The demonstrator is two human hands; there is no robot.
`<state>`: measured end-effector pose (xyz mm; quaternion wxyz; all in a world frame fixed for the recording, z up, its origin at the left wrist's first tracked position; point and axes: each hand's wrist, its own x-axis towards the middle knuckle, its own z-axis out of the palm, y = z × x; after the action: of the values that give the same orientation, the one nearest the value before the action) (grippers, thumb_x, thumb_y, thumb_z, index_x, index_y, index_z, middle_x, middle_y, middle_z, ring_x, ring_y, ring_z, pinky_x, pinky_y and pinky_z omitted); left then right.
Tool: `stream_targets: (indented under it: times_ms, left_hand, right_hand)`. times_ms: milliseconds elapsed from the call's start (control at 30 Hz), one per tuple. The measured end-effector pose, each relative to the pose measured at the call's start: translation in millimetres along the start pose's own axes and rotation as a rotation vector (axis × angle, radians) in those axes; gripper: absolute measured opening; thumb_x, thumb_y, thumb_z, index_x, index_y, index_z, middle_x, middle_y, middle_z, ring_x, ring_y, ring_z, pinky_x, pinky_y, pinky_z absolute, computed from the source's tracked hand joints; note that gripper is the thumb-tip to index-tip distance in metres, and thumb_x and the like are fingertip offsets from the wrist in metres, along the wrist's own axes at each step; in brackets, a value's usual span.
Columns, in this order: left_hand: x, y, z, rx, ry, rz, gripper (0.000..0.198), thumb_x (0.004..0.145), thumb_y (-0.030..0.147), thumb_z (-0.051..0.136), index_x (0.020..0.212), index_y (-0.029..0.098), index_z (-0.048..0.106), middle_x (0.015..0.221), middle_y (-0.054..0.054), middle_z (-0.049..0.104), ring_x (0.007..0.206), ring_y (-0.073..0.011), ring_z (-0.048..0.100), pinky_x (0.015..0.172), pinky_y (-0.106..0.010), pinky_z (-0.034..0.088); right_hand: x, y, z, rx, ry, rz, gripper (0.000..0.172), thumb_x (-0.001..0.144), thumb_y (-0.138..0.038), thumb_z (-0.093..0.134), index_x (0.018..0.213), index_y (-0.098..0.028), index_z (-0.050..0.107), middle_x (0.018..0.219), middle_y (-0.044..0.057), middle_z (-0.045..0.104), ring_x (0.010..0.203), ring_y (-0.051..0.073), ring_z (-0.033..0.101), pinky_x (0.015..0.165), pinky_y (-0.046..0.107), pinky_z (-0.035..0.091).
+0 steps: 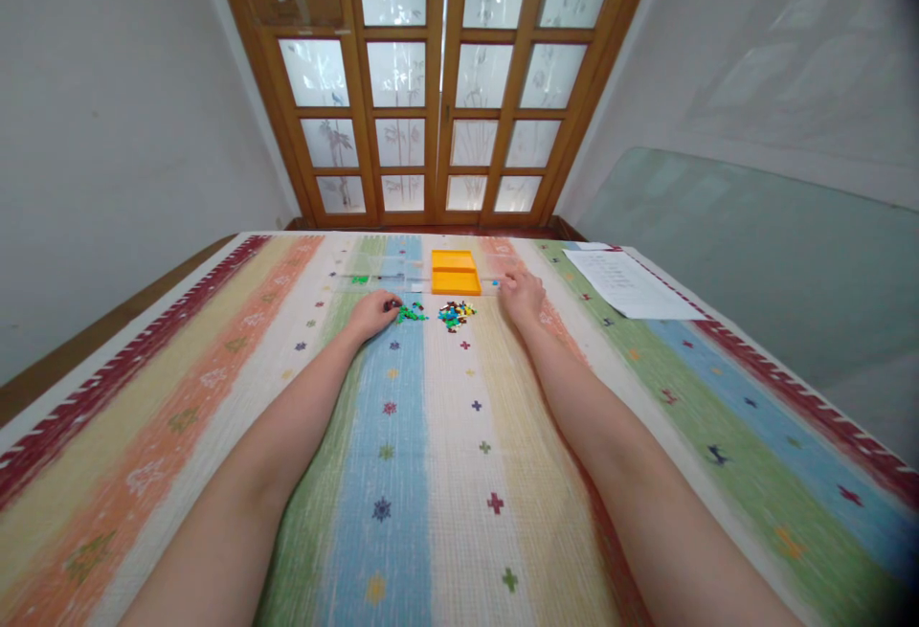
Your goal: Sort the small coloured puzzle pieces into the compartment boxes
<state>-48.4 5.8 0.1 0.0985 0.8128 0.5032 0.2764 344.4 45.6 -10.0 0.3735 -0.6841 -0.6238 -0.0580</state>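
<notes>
My left hand [373, 315] rests on the striped cloth with its fingers curled in, beside a small pile of green pieces [412, 313]. Something small and dark shows at its fingertips; its kind is too small to tell. To the right lies a pile of mixed small pieces [457, 315], green, yellow, blue, white and brown. My right hand [524, 296] is on the far side of the cloth, fingers bent and drawn together. A tiny blue piece [495, 282] lies just off its fingertips; whether the fingers pinch anything is hidden.
An open yellow box [456, 284] with two shallow halves stands between the hands. Clear, see-through trays or sheets seem to lie beside it, with several green pieces [360, 279] at left. Printed paper sheets [632, 284] lie at right. Beyond the table are wooden glass doors [437, 129].
</notes>
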Motion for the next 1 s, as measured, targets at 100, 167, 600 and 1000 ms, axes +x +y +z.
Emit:
stream_targets:
  times_ms: [100,167,600,1000]
  left_hand:
    - [0.5,0.3,0.7,0.018,-0.005,0.006,0.022,0.088,0.027,0.064,0.105,0.022,0.078,0.092,-0.006,0.07,0.083,-0.0199,0.062,0.077,-0.031,0.047]
    - [0.7,2.1,1.3,0.029,-0.007,-0.004,0.022,0.088,0.026,0.064,0.104,0.021,0.078,0.092,-0.006,0.071,0.084,-0.0203,0.063,0.079,-0.032,0.048]
    - [-0.3,25.5,2.4,0.062,-0.007,-0.033,0.017,0.088,0.023,0.061,0.095,0.019,0.076,0.094,-0.008,0.071,0.087,-0.0224,0.065,0.082,-0.035,0.05]
    - [0.3,9.9,-9.0,0.036,0.191,-0.211,0.018,0.091,0.026,0.059,0.098,0.02,0.075,0.098,-0.008,0.076,0.086,-0.0225,0.066,0.081,-0.033,0.047]
  right_hand:
    - [-2.2,-2.0,0.5,0.011,-0.006,-0.011,0.036,0.095,-0.029,0.052,0.122,-0.019,0.072,0.117,0.016,0.069,0.111,0.034,0.052,0.096,0.045,0.038]
    - [-5.0,-5.7,1.3,0.025,-0.011,-0.032,0.034,0.095,-0.028,0.051,0.118,-0.019,0.073,0.114,0.015,0.069,0.111,0.033,0.053,0.098,0.045,0.038]
    - [-27.6,-47.0,-0.4,0.208,-0.118,-0.338,0.022,0.094,-0.025,0.058,0.109,-0.022,0.073,0.112,0.012,0.069,0.112,0.031,0.057,0.104,0.047,0.042]
    - [-28.0,-45.0,-0.5,0.225,-0.13,-0.369,0.019,0.094,-0.023,0.057,0.102,-0.02,0.074,0.107,0.012,0.071,0.108,0.03,0.06,0.098,0.044,0.046]
